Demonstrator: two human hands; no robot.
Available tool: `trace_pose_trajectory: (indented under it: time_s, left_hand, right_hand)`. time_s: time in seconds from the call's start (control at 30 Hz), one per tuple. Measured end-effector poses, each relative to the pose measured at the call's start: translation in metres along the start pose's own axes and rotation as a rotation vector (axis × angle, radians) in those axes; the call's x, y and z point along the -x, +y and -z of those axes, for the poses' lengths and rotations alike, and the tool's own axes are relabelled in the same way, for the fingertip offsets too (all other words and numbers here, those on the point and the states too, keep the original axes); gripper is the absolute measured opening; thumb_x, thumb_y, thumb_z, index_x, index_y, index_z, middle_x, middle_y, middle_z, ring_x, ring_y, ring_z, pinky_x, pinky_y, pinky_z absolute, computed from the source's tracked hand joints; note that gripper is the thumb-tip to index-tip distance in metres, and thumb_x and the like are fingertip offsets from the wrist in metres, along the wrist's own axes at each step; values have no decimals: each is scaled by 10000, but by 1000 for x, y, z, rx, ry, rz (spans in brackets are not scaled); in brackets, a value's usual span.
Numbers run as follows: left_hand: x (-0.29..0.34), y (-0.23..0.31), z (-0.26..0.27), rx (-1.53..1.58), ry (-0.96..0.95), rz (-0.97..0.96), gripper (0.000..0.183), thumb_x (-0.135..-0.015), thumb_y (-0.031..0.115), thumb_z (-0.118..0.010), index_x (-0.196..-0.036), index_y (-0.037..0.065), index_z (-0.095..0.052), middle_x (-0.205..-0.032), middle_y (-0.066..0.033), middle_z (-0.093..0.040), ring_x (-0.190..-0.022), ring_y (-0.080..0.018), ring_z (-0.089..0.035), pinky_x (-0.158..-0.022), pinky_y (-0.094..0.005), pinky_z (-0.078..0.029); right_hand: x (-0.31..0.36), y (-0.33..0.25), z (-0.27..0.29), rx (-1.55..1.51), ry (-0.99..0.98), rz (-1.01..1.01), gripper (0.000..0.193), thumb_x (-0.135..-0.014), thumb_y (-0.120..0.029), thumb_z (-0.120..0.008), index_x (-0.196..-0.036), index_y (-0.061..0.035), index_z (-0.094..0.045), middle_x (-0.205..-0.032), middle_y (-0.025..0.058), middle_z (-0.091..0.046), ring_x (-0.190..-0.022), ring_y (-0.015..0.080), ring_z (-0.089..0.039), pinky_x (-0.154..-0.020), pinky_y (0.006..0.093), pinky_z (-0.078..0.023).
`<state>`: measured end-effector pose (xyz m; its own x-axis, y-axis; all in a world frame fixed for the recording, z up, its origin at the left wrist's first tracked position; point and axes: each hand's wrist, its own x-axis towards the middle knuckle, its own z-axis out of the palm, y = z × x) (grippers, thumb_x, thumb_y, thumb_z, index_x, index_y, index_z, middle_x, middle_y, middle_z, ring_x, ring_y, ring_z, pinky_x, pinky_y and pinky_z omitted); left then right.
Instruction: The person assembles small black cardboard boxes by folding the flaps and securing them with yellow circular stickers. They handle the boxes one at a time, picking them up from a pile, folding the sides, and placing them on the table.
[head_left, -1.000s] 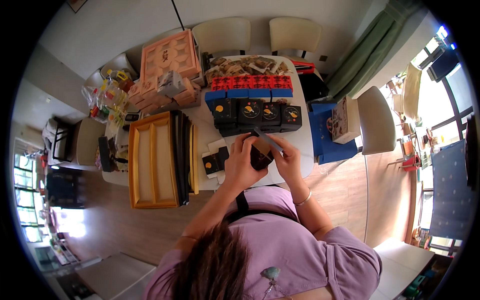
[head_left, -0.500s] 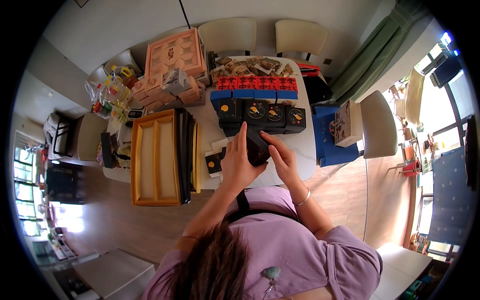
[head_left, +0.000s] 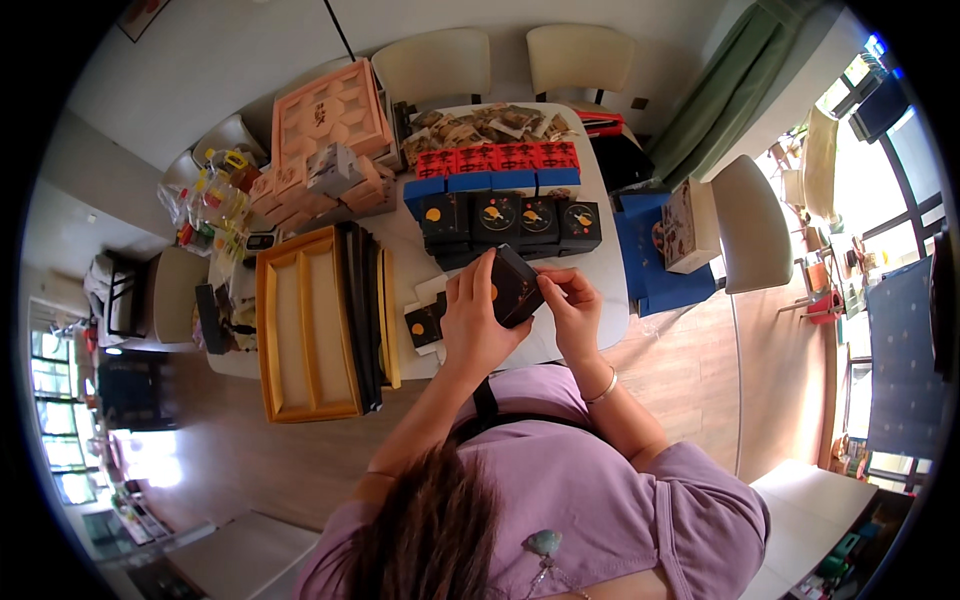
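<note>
A small black carton [head_left: 515, 288] with an orange round print is held tilted above the table's near edge. My left hand [head_left: 470, 325] wraps around its left side and underside, closed on it. At the carton's right edge, my right hand [head_left: 574, 312] pinches with thumb and forefinger; whether a flap lies between them is too small to tell. Unfolded black-and-white cartons [head_left: 423, 325] lie beside my left hand. Just beyond my hands stand stacked black boxes [head_left: 500, 222] with similar moon-like prints.
Behind the black boxes are blue boxes [head_left: 470, 184] with red fronts [head_left: 500, 158], then a pile of small packets [head_left: 490, 128]. Gold-rimmed trays [head_left: 312, 325] lie left, near pink boxes [head_left: 330, 115] and bottles [head_left: 225, 195]. A chair [head_left: 748, 225] at right holds a white box [head_left: 690, 225].
My right hand has shifted from lying along the carton's side to pinching its right edge. The carton is turned a little, and the whole view has shifted slightly.
</note>
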<state>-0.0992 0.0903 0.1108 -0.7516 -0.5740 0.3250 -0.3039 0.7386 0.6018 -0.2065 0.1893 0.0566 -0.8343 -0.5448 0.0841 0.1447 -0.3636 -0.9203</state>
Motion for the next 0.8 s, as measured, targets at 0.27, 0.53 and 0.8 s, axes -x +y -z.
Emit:
trace_pose_trajectory:
  time_s: [0.27,0.53,0.8]
  left_hand:
    - [1,5,-1,-12,33,-59,963,-558,170,-867,-1399,97,-403,-1282,-125,-521,-1132,-355,-525,-816,-429,-535]
    - [5,5,5,-95,-32,-102,1038,-530,121,-844,-1454,193,-377,-1237,-74,-493,-1087,-337,-519,-724,-411,-575]
    - [11,2,3,-32,-32,-73,1013,-515,138,-846,-1429,200,-413,-1211,-72,-497,-1077,-339,-524,-710,-411,-571]
  right_hand:
    - [1,-3,4,-4,-42,25,76,-895,39,-639,-969,21,-643,-1058,89,-664,-942,103,-611,-790,234,-523]
    - [2,-8,-4,124,-101,65,94,-883,28,-657,-975,13,-650,-992,64,-657,-909,95,-616,-783,238,-531]
    - [0,0,-9,69,-96,-20,131,-883,12,-669,-1011,21,-645,-1010,67,-659,-866,99,-638,-782,244,-541]
